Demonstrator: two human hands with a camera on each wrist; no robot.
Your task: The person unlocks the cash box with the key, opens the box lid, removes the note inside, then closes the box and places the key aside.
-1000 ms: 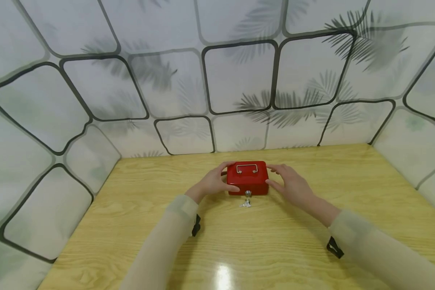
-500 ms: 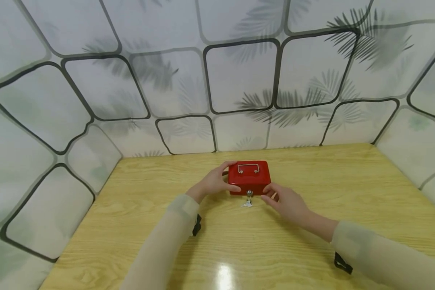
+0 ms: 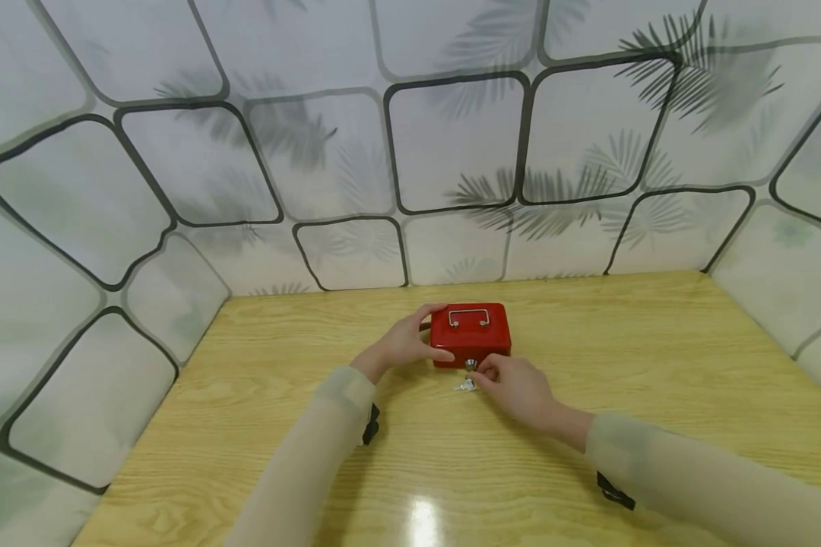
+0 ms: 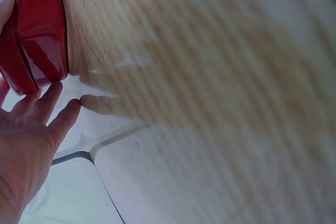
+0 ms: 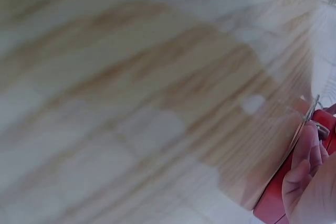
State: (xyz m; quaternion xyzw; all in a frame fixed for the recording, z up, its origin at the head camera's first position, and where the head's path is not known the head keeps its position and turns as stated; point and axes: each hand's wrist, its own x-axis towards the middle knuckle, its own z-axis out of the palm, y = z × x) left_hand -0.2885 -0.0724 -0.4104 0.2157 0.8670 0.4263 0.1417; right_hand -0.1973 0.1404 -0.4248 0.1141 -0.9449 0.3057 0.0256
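A red cash box with a silver handle on its lid stands on the table. My left hand grips its left end, thumb along the front and fingers reaching round the side and back. In the left wrist view, fingertips of this left hand touch the end of the box. Small silver keys hang at the lock on the box's front. My right hand has its thumb and forefinger together at the keys, seeming to pinch one. Fingers partly hide the contact in the right wrist view.
The light wood table spreads round the box, with a bright reflection near the front. A wall covering with dark outlines and leaf prints rises behind and on both sides.
My right hand has left the box's right end and moved left and toward me, along the front, to the keys at the lock. The left hand has kept its place on the box.
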